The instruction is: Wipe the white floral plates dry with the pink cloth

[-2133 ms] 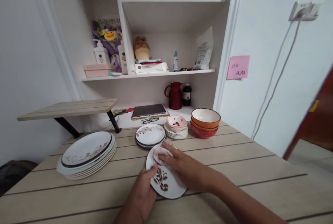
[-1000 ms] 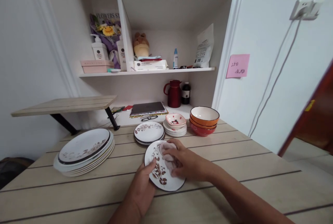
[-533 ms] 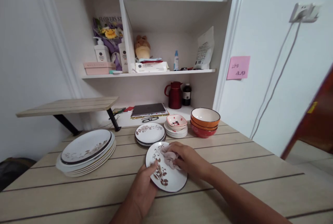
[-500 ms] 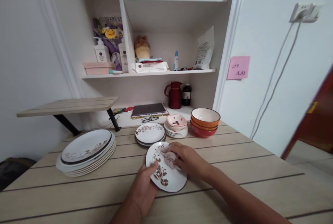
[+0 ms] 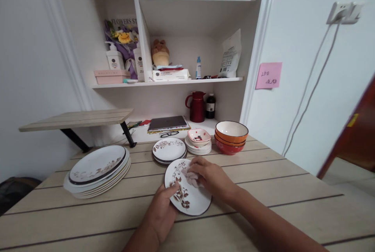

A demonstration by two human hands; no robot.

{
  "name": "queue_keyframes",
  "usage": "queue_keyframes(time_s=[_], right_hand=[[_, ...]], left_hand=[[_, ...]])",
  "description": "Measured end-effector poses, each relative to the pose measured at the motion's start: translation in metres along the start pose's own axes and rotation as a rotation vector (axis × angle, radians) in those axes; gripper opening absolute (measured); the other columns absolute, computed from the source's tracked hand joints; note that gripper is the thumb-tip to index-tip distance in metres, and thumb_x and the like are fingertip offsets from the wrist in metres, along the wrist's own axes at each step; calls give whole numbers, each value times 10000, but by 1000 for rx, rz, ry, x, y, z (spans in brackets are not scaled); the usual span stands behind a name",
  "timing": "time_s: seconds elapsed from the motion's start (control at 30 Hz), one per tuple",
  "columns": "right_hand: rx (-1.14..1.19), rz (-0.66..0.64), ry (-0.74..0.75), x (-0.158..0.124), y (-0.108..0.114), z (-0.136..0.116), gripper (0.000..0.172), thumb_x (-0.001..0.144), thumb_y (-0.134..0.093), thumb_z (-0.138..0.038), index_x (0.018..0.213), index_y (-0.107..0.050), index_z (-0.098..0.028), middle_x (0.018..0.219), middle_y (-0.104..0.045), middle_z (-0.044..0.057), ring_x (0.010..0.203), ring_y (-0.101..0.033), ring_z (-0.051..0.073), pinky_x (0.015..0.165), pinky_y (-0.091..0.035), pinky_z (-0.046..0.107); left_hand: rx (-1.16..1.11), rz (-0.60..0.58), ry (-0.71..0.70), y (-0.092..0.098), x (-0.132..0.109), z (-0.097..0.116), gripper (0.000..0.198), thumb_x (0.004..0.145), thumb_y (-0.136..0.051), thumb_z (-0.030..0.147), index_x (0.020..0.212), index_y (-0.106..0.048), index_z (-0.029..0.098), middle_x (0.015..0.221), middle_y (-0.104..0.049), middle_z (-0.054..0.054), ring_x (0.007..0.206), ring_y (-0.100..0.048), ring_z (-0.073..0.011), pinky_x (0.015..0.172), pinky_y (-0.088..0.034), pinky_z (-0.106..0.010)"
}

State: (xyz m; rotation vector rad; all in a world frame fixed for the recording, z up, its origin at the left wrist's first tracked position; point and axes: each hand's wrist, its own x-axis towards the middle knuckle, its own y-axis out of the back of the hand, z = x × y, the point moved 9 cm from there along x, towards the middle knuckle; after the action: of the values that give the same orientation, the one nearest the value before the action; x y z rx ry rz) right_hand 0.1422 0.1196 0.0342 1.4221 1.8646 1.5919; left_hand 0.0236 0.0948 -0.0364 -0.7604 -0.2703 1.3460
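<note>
A white plate with a brown floral pattern and dark rim [image 5: 195, 200] is tilted toward me above the table. My left hand [image 5: 164, 205] grips its left edge, thumb on the face and the other fingers hidden beneath. Bunched in my right hand [image 5: 212, 177] is a pale pinkish cloth [image 5: 191, 177], pressed against the plate's upper right face. Just behind lies a short stack of similar plates [image 5: 168, 149]. Beside that stand small saucers [image 5: 202, 151] topped by a pink-patterned bowl [image 5: 199, 136].
Stacked orange and red bowls [image 5: 231, 138] stand at the back right. Larger plates [image 5: 98, 166] are piled on the left, in front of a raised wooden shelf [image 5: 79, 119]. Behind are glasses [image 5: 169, 134], a laptop [image 5: 166, 123] and a red jug [image 5: 197, 107].
My right hand and the cloth have shifted very slightly on the plate's face. The left hand keeps its hold, and the stacks are unchanged.
</note>
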Motion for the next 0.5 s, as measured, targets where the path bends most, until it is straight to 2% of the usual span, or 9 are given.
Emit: queue_keyframes(time_s=[0.13, 0.27, 0.4, 0.5], right_hand=[[-110, 59, -124, 0, 3, 8, 334, 798, -512, -120, 1063, -675, -240, 1221, -539, 78, 859, -594, 170, 700, -427, 246], [-86, 98, -183, 1, 5, 11, 417, 784, -502, -86, 1139, -644, -250, 1177, -560, 73, 900, -596, 179, 741, -440, 253], [-39, 140, -146, 3, 6, 5, 431, 808, -477, -69, 1165, -637, -251, 1217, -572, 76, 970, -603, 191, 822, -458, 280], [40, 168, -45, 4, 7, -8, 394, 815, -483, -72, 1126, -657, -243, 1238, -583, 75, 1029, -597, 194, 882, -461, 301]], left_hand=[[24, 9, -7, 1, 0, 0, 459, 691, -698, 147, 1140, -635, 75, 947, -742, -170, 827, -693, -265, 815, -500, -378], [46, 15, -25, -3, -2, 0, 510, 639, -679, 91, 1146, -627, 100, 928, -745, -146, 843, -684, -258, 801, -491, -357], [96, 1, -13, -9, -7, -6, 546, 613, -645, 91, 1157, -609, 127, 910, -741, -125, 806, -676, -253, 748, -486, -352], [183, 1, 12, -9, -9, -13, 504, 625, -628, 136, 1129, -605, 126, 848, -733, -113, 720, -664, -244, 674, -477, -347]])
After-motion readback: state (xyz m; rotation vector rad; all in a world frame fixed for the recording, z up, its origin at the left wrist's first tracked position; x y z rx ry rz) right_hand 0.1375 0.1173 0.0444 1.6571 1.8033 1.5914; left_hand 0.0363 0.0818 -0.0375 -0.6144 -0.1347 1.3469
